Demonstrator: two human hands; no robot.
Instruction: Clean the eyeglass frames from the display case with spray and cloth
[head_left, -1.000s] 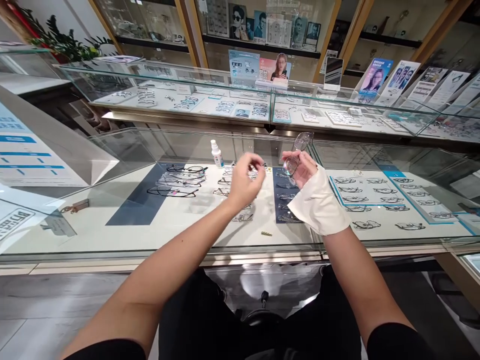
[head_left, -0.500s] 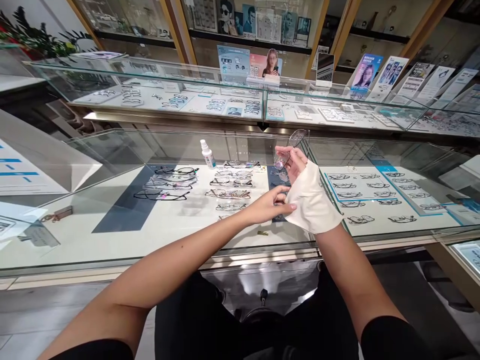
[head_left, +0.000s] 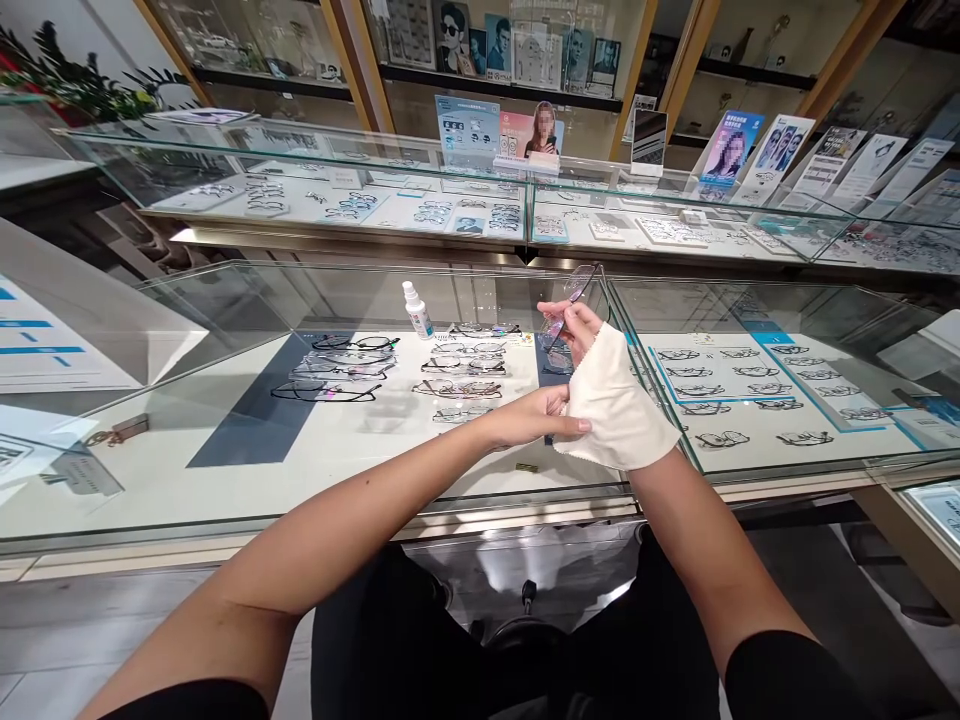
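Pinched in the fingers of my right hand [head_left: 576, 325] is a pair of thin-framed eyeglasses [head_left: 583, 284], tilted up above the counter. A cream cleaning cloth [head_left: 619, 412] drapes over the back of that hand and its wrist. My left hand [head_left: 531, 416] grips the cloth's near-left edge, its thumb on top and the other fingers partly hidden behind. Below, rows of eyeglasses [head_left: 459, 388] lie in the glass display case [head_left: 405, 470]. A white spray bottle [head_left: 418, 312] stands at the case's far side.
More eyeglasses [head_left: 334, 392] lie across a dark strip on the left, and others [head_left: 724, 440] sit in the right section. Behind runs a second glass showcase [head_left: 337, 235] with leaflets [head_left: 727, 150] on top. A small gold tag [head_left: 526, 467] lies near the front edge.
My right hand and the eyeglasses have shifted slightly left and turned. My left hand has moved slightly down and left, its fingers now closer around the cloth's edge.
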